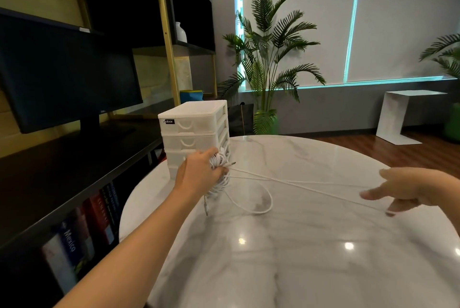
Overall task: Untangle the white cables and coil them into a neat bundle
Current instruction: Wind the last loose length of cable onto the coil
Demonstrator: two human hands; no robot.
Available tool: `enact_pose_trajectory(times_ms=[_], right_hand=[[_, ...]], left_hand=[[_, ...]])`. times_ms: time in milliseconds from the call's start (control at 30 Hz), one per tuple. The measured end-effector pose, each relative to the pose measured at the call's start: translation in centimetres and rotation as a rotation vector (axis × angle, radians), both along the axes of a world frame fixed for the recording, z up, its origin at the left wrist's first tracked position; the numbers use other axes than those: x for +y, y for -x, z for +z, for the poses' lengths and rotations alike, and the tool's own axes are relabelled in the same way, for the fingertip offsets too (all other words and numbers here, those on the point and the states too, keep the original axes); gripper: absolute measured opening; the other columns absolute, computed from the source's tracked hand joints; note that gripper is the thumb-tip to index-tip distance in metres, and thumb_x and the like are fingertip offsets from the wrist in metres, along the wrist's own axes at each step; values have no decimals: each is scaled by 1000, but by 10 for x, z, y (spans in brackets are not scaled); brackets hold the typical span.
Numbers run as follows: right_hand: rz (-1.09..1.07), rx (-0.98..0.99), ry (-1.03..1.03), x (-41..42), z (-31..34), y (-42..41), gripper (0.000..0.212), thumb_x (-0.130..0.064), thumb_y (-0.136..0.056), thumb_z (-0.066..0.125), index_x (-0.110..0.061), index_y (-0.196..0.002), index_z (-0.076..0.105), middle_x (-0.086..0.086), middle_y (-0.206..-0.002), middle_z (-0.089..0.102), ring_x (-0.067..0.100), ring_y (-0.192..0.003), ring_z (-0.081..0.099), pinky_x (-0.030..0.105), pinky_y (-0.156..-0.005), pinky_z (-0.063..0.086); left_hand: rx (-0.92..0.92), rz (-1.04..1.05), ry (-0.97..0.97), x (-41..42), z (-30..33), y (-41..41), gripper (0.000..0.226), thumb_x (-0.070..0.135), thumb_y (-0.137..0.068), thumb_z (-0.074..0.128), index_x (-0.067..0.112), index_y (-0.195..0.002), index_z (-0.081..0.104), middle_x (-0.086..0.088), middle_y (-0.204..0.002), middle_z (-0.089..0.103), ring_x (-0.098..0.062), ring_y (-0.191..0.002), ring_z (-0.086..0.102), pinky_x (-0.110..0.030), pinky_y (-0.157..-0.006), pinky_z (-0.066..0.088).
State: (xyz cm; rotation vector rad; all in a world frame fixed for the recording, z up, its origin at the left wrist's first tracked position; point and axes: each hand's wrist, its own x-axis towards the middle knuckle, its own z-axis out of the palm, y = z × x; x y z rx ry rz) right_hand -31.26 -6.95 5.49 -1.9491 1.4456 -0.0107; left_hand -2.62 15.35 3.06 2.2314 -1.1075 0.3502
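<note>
- Left hand (199,173) gripping coiled white cables (219,170), anchoring bundle near drawer box (194,131).
- Right hand (408,190), fingers loosely spread, drawing strands taut rightward over marble table (298,245).

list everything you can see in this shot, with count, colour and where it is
white cables: one part-wound coil, white, gripped in the left hand, loose strands running across the table to the right hand
table: one, white-grey marble, round, foreground
drawer unit: one, white, on the table's far left edge
monitor: one, black, on the dark desk at left
books: a row, mixed colours, shelf under the desk
vase: one, white, on the shelving unit
palm plants: two, green, by the window, one at the right edge
side table: one, white, on the floor at right
left hand: holds the coil
right hand: fingers loosely curled, strands pass beneath the fingertips
</note>
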Motion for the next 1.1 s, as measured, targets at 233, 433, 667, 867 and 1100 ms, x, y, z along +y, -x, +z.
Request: enact_pose_trajectory(times_ms=[233,433,667,867,1100], right_hand=[[-397,-180,176,-42,-36,15,39,-29,-96,49,7,-85,57,17,-59,65,25,-39,61,32,-50,53],[-639,-677,-51,-58,-54,33,31,-11,-99,31,-7,-70,41,9,-65,45,20,-52,38,22,-53,26],[-420,-4,267,-64,-69,13,29,-25,-82,54,2,-84,67,15,-75,67,28,-60,60,31,-65,49],[165,242,759,7,-44,-68,70,-54,-80,63,-21,-137,40,9,-134,49,31,-123,45,38,-98,40],[587,-488,74,99,-20,-163,30,-32,-94,54,-10,-106,70,6,-107,69,17,-99,62,29,-92,45]], left_hand=[[23,64,19,7,-5,0,42,34,-88,63,23,-127,55,-4,-124,60,-26,-112,53,-32,-87,43],[97,133,98,19,-6,-16,39,33,-86,66,24,-123,58,-6,-117,63,-29,-107,56,-36,-85,47],[243,154,243,21,-5,-21,43,36,-85,67,26,-125,58,-7,-113,63,-25,-101,58,-30,-77,49],[263,8,359,14,4,-6,39,29,-80,73,25,-117,62,1,-103,61,-23,-101,56,-38,-88,53],[67,-92,390,5,5,14,36,24,-78,75,20,-112,65,5,-96,59,-11,-90,49,-22,-77,42]])
